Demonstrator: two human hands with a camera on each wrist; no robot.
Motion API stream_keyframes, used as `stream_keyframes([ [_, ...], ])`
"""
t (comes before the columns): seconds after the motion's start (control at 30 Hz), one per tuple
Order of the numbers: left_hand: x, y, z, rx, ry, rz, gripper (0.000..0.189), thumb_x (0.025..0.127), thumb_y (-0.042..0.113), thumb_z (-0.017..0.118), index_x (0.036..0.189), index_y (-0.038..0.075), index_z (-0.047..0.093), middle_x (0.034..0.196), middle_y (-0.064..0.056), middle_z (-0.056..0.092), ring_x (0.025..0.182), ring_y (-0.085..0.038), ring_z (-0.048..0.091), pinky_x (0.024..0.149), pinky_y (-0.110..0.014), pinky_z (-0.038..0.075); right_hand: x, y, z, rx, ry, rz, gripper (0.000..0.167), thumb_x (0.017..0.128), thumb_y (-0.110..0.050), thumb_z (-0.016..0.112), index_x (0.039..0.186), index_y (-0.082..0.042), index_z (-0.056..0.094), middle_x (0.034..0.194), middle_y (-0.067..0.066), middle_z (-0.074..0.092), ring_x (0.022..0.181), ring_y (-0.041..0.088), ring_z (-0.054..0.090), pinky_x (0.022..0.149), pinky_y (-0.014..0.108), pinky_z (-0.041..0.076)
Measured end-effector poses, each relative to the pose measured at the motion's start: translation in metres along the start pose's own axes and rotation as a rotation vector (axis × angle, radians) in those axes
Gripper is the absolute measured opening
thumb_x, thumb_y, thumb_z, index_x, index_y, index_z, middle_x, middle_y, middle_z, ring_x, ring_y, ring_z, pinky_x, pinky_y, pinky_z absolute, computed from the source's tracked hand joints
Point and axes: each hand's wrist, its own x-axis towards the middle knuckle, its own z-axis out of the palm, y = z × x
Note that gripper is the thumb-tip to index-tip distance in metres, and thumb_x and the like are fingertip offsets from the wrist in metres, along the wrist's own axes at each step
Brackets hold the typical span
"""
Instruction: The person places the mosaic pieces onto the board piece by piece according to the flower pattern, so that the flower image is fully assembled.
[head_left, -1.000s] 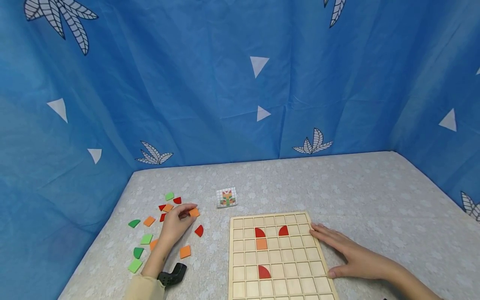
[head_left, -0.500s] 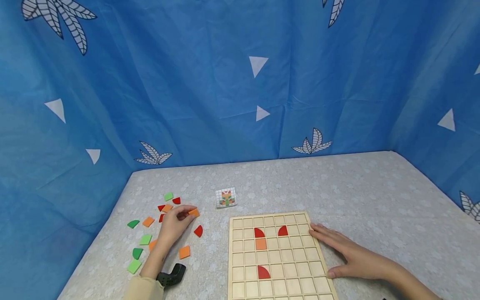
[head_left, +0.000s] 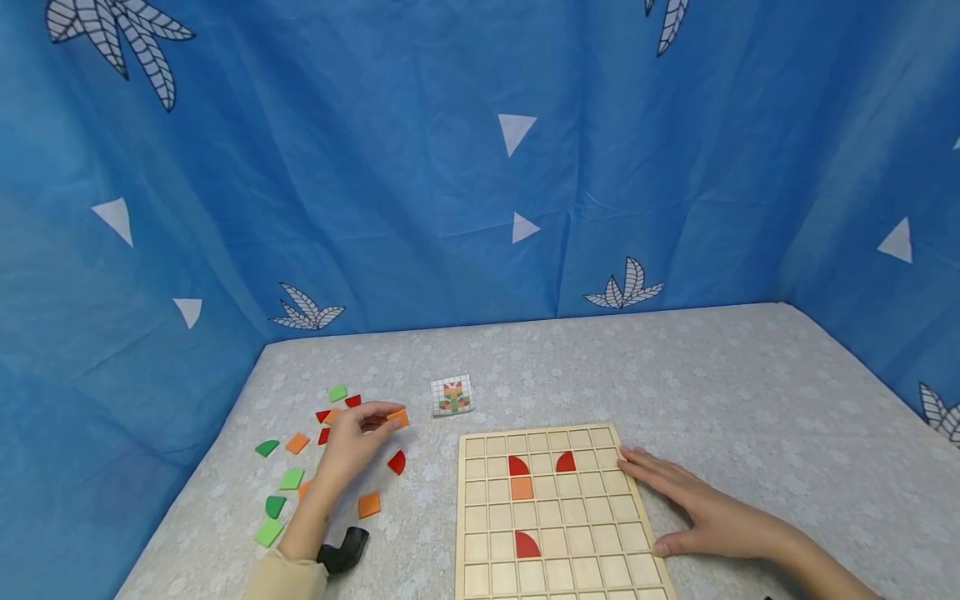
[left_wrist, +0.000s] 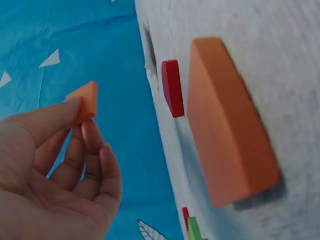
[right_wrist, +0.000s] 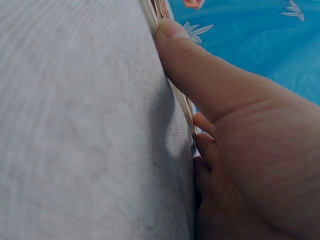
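Thumb and fingers of my left hand (head_left: pixel 355 437) pinch an orange square tile (head_left: pixel 398 417), held above the tabletop in the left wrist view. A pale wooden grid board (head_left: pixel 572 510) lies to its right in the head view. On the board are an orange square tile (head_left: pixel 522 488) and red quarter-circle tiles, one being the upper-left tile (head_left: pixel 517 466). My right hand (head_left: pixel 701 510) rests along the board's right edge, fingers extended and thumb apart, touching the rim. Below my left hand lie a loose red quarter-circle tile (head_left: pixel 397 462) and an orange square tile (head_left: pixel 369 504).
Several loose tiles lie around my left forearm, among them a light green tile (head_left: pixel 291 478) and a dark green quarter-circle (head_left: pixel 267 448). A small pattern card (head_left: pixel 452 395) lies behind the board. Blue curtain (head_left: pixel 420 167) borders the patterned tablecloth (head_left: pixel 720 375).
My left hand has lifted the orange tile and shifted it slightly right and away from me. The right hand stays at the board's edge.
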Motion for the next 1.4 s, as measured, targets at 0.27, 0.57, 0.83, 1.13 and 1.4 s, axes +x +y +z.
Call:
stream_keyframes([
  [0.27,-0.001,0.025,0.007,-0.072,-0.055,0.034,0.017,0.084,0.007,0.07,0.102,0.008,0.072,0.095,-0.002,0.066,0.085,-0.017,0.061,0.077,-0.035,0.05,0.002,0.002,-0.003,0.021,0.006,0.011,0.087,0.077,-0.035,0.075,0.147,-0.01,0.029,0.151,0.013,0.021,0.137,0.013,0.015,0.1,0.019,0.019],
  [0.57,-0.011,0.059,0.023,-0.111,-0.235,0.141,0.018,0.087,0.008,0.067,0.105,0.007,0.07,0.098,0.0,0.066,0.086,-0.016,0.061,0.074,-0.035,0.05,-0.003,0.004,0.005,0.0,0.016,-0.032,0.089,0.077,-0.034,0.075,0.147,-0.007,0.029,0.151,0.016,0.021,0.137,0.014,0.015,0.099,0.021,0.023],
  [0.83,-0.016,0.086,0.045,-0.166,-0.395,0.236,0.018,0.087,0.003,0.066,0.105,0.005,0.07,0.098,-0.002,0.067,0.082,-0.015,0.062,0.072,-0.029,0.051,-0.003,0.002,0.004,-0.003,0.011,-0.018,0.087,0.077,-0.034,0.075,0.147,-0.008,0.029,0.15,0.015,0.023,0.137,0.01,0.016,0.097,0.027,0.03],
  [1.13,-0.012,0.089,0.073,-0.121,-0.523,0.274,0.018,0.087,0.001,0.065,0.102,0.007,0.071,0.095,0.002,0.067,0.081,-0.008,0.061,0.073,-0.025,0.05,-0.002,0.002,0.004,0.005,-0.001,-0.009,0.086,0.078,-0.033,0.074,0.147,-0.009,0.029,0.151,0.015,0.022,0.137,0.009,0.016,0.097,0.028,0.031],
  [1.4,-0.01,0.089,0.086,-0.121,-0.578,0.23,0.017,0.085,-0.001,0.066,0.099,0.006,0.072,0.09,0.005,0.067,0.078,-0.006,0.06,0.071,-0.023,0.049,-0.002,0.002,0.004,-0.018,0.006,-0.003,0.087,0.077,-0.035,0.074,0.147,-0.01,0.03,0.15,0.014,0.023,0.136,0.009,0.017,0.096,0.029,0.032],
])
